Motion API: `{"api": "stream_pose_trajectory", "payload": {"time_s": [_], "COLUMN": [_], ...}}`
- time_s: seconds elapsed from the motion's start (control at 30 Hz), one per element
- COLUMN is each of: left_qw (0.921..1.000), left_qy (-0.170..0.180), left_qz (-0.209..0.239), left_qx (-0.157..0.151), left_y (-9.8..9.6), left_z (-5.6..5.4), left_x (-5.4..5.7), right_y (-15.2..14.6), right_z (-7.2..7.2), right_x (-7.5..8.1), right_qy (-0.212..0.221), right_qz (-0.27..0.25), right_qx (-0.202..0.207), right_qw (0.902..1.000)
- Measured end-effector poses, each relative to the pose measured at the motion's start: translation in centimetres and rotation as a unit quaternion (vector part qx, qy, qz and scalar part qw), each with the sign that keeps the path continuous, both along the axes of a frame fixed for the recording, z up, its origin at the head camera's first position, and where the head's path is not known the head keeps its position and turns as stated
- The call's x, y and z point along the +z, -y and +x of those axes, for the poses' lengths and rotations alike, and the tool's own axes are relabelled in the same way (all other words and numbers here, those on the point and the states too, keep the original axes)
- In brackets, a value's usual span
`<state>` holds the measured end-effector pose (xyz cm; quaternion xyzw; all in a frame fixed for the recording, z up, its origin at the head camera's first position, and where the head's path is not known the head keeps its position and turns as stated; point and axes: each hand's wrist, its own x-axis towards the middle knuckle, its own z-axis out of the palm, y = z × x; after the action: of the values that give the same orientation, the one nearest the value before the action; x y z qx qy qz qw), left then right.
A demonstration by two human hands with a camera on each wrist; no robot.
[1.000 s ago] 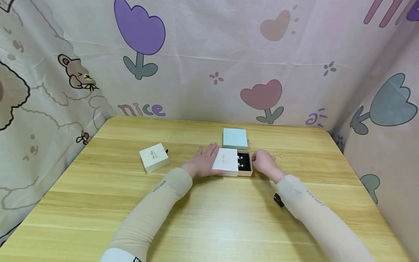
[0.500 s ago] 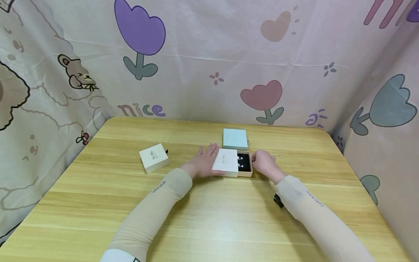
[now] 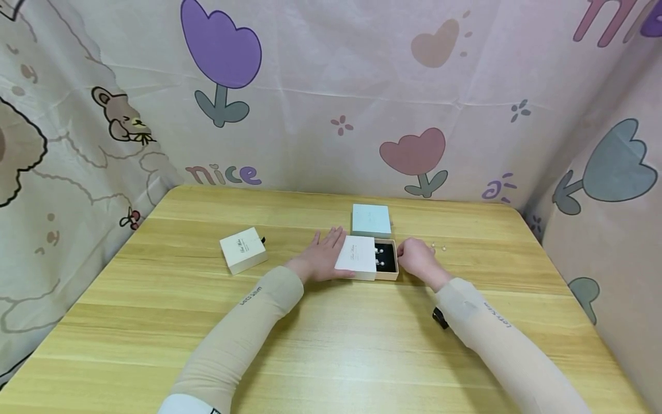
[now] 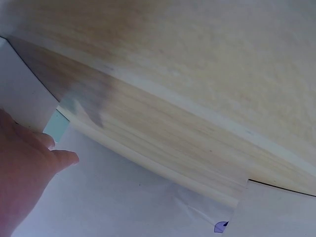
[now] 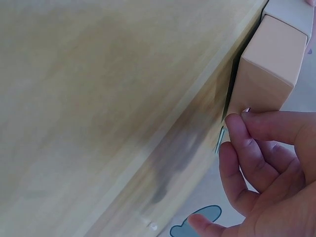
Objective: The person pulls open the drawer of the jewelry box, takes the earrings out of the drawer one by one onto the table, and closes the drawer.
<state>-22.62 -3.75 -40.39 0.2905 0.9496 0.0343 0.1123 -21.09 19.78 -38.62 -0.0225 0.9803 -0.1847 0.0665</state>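
A white slide-out jewelry box (image 3: 358, 251) lies mid-table, its tan drawer (image 3: 386, 275) pulled partway out to the right. Pearl earrings (image 3: 380, 250) sit on the drawer's black insert. My left hand (image 3: 322, 258) rests with straight, spread fingers on the box's left end; in the left wrist view its fingertips lie along the white cover. At the drawer's right end is my right hand (image 3: 418, 256). The right wrist view shows its thumb and index finger pinched together right at the drawer's end face (image 5: 264, 89), over a small pull tab that they mostly hide.
A pale blue box (image 3: 371, 219) stands just behind the white one. Off to the left is a cream box (image 3: 243, 249) with a black tab. Small pearl earrings (image 3: 443, 248) lie on the wooden table (image 3: 331, 345) beyond my right hand. A printed cloth (image 3: 310, 103) hangs behind.
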Motion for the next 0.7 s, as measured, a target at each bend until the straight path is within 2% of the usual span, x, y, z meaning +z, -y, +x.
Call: {"api": "stream_pose_trajectory", "payload": {"time_s": [0.7], "left_qw": [1.0], "left_qy": [0.001], "left_qz": [0.001], "left_qx": [-0.001], "left_y": [0.05], "left_z": [-0.02], "left_x": [-0.1], "right_y": [-0.25], "right_z": [0.12], "right_x": [0.14], "right_qy": [0.0], "right_qz": [0.005], "right_qx": [0.0], "right_qw": [1.0]}}
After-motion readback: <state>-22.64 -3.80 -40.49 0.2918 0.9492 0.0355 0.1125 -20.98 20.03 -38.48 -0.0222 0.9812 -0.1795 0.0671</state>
